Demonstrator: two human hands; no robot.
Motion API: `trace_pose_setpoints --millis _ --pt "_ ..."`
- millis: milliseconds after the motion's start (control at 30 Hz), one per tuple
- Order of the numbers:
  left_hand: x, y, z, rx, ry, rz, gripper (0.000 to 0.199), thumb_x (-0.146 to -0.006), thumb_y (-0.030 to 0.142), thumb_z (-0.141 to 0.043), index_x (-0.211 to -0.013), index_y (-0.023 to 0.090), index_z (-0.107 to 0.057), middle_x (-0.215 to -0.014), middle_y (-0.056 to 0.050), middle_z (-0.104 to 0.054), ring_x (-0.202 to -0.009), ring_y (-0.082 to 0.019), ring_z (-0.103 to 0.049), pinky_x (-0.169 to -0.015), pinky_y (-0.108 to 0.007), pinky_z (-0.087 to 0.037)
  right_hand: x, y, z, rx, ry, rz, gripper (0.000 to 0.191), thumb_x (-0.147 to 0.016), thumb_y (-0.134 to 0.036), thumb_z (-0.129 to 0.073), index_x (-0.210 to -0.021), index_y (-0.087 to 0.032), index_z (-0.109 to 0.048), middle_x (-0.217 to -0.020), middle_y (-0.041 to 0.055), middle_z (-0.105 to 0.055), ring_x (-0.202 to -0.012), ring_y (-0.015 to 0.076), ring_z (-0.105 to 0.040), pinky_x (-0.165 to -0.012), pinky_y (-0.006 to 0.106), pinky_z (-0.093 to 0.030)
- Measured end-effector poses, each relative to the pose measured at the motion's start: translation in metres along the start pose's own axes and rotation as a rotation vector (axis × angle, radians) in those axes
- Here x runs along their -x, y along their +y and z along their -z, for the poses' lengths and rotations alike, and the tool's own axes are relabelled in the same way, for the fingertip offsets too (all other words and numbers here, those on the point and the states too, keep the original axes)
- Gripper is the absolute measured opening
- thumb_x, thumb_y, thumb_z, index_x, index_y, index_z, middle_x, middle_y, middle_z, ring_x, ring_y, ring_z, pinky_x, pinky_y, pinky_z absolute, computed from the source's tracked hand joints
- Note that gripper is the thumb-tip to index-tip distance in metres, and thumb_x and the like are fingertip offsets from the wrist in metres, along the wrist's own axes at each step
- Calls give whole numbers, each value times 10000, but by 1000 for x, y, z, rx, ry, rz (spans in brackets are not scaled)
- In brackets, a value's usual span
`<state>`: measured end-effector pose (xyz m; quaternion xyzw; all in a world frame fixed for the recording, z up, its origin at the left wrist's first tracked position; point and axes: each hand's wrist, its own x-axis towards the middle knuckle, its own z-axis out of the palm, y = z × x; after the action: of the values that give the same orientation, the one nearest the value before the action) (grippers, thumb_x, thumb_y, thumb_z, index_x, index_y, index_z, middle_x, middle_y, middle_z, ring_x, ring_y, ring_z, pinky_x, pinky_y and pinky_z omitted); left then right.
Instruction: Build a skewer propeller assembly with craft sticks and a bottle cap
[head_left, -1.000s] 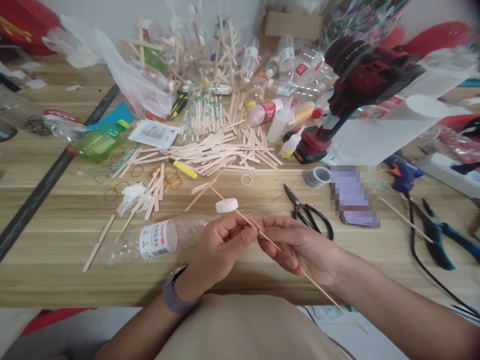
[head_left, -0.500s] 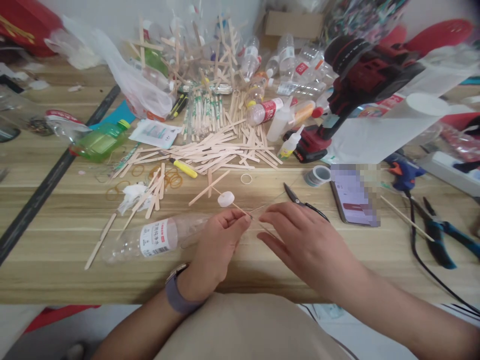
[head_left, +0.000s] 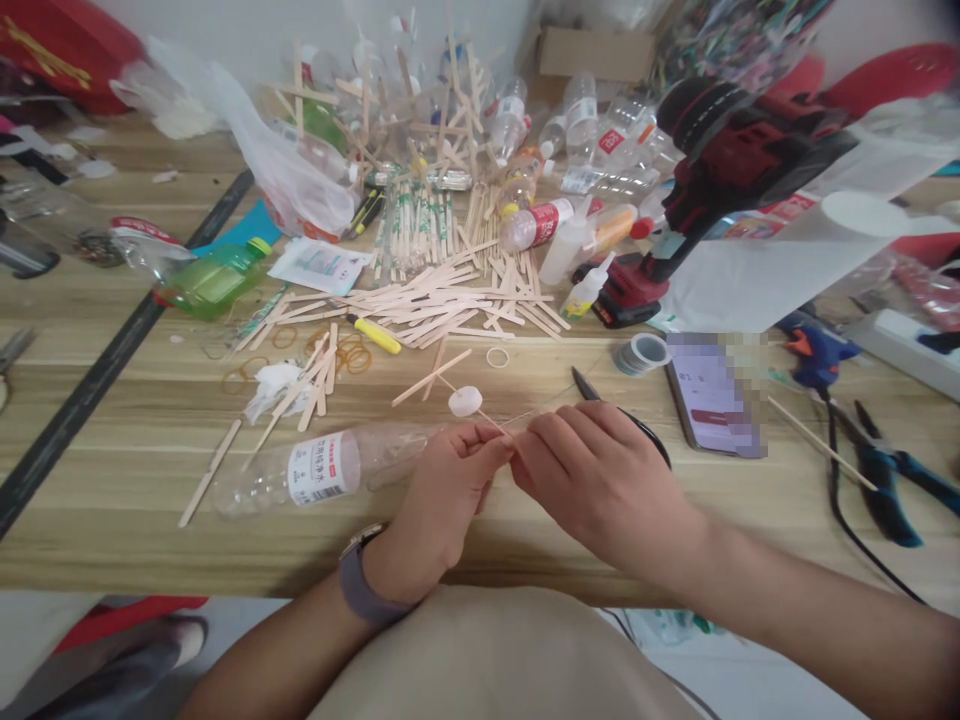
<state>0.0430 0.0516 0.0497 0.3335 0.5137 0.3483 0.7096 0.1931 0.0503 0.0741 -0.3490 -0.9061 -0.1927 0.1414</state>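
Between thumb and fingers, my left hand [head_left: 442, 500] pinches a thin wooden stick [head_left: 491, 422] that carries a white round piece [head_left: 465, 401]. My right hand [head_left: 592, 475] is closed at the near end of the same stick, its fingertips touching those of my left hand. A thin line [head_left: 551, 405] runs up and right from the fingertips; what the right fingers grip is too small to tell. Left of my left hand lies a clear plastic bottle [head_left: 322, 470] on its side. Black scissors [head_left: 585, 385] lie partly hidden behind my right hand.
Flat wooden sticks [head_left: 427, 300] lie in a heap beyond my hands, with a yellow cutter [head_left: 377, 334]. To the right are a tape roll [head_left: 643, 354], a phone [head_left: 709, 400], a red and black drill [head_left: 720, 170], a glue gun [head_left: 814, 350] and pliers [head_left: 885, 490].
My right hand has closed its fingers and moved left against my left fingertips. The camera view has shifted slightly, so the table items appear a little further right.
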Motion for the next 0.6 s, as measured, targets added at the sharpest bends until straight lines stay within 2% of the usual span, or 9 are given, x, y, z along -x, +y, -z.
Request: trace_pose_setpoints --millis 133,233,333,467,533,600 --pt "0 1 0 -17 21 9 265 -700 388 -686 -599 207 -522 -449 101 -317 -430 -77 -195 -428 -253 -120 3 0 0 -57 -13 -3 213 -881 -98 -525 -703 -176 -613 -617 19 -548 -583 172 -455 -618 335 -331" --pt "1 0 0 -36 21 3 249 -716 390 -664 -613 205 -535 -448 102 -330 -424 -75 -193 -434 -257 -129 4 3 -2 -218 -24 -61 200 -903 -109 -514 -745 -164 -623 -668 31 -596 -624 176 -523 -642 331 -377" --pt "2 -2 2 -49 20 -12 249 -734 397 -650 -622 200 -545 -451 104 -337 -422 -74 -194 -441 -259 -145 3 10 -4 -484 -48 -228 173 -912 -129 -502 -770 -159 -597 -712 34 -618 -627 154 -563 -620 292 -424" --pt "2 -3 3 -56 40 -39 239 -738 383 -656 -640 194 -548 -476 103 -342 -431 -74 -217 -448 -256 -166 3 18 -3 -757 -161 -463 133 -898 -146 -520 -777 -187 -555 -683 -4 -609 -586 117 -569 -521 219 -419" --pt "1 -4 3 -43 44 -37 251 -737 394 -657 -639 194 -542 -482 102 -344 -431 -73 -216 -446 -255 -167 4 18 -1 -771 -154 -450 124 -914 -158 -517 -805 -193 -566 -704 -2 -623 -609 120 -588 -535 221 -432" --pt "1 -4 2 -37 37 -28 254 -743 409 -650 -651 193 -555 -472 100 -343 -427 -75 -217 -442 -253 -160 7 15 2 -658 -104 -339 99 -931 -185 -517 -854 -183 -581 -751 20 -639 -636 140 -595 -579 255 -447"
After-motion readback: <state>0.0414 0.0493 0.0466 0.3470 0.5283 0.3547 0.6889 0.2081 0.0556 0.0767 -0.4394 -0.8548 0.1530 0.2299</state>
